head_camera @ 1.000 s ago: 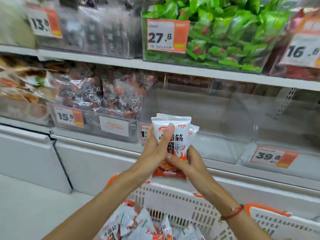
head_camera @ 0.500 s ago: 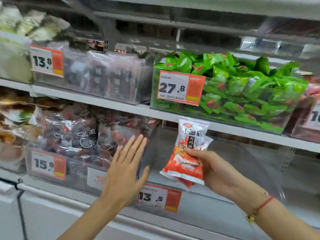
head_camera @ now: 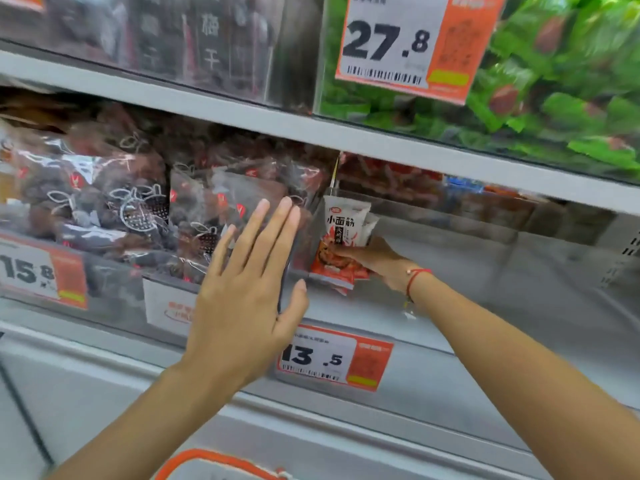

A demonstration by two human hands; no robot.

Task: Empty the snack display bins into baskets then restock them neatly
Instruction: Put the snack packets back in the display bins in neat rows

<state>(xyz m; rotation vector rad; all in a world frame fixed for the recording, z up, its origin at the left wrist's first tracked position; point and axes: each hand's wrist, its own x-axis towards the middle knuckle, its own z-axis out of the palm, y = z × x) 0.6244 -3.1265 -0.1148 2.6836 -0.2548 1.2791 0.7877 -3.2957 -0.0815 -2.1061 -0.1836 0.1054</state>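
- Your left hand (head_camera: 242,292) stood flat, fingers straight and near together, at the corner where the dark-snack bin (head_camera: 114,271) met the clear bin (head_camera: 467,344); pushing harder could have shifted a bin.
- Your right hand (head_camera: 375,259), inside the clear bin, had fingers clamped on the packets' (head_camera: 341,244) lower ends, at its left wall. Let go too early, the upright stack could have toppled or fanned.
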